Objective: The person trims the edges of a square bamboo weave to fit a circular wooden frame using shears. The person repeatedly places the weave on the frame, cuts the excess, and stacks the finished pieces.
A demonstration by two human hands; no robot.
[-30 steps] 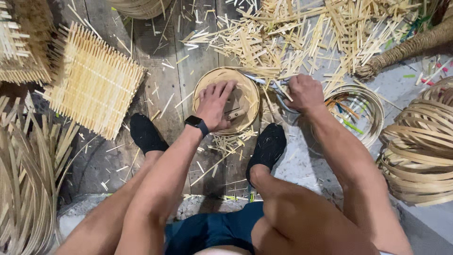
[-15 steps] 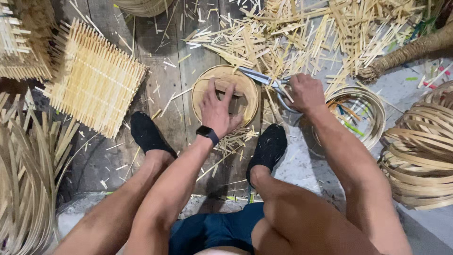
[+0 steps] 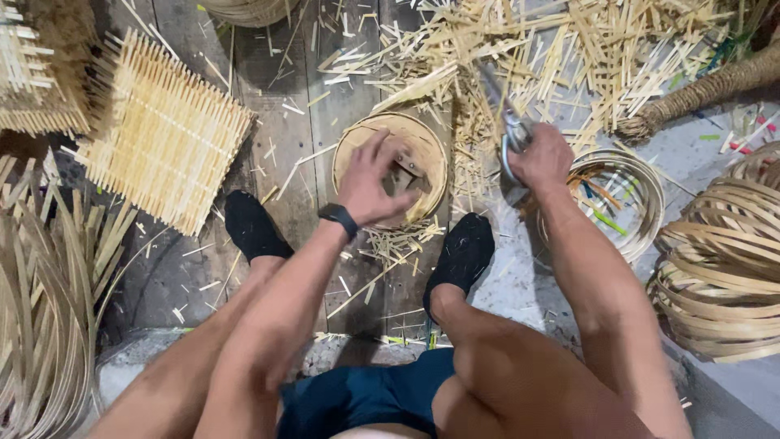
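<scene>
At the left lies a woven mat (image 3: 162, 134), square, its strip ends not trimmed. The left hand (image 3: 370, 183) presses with spread fingers on the round basket (image 3: 390, 167), between the feet on the boards. The right hand (image 3: 540, 156) is closed around the scissors (image 3: 508, 130). Many cut strips (image 3: 569, 49) lie behind; the hoops (image 3: 723, 260) at the right are unused, so much work seems left.

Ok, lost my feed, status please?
Left hand pressing round woven bamboo disc. Right hand gripping metal shears. Bamboo offcuts scattered behind.
</scene>
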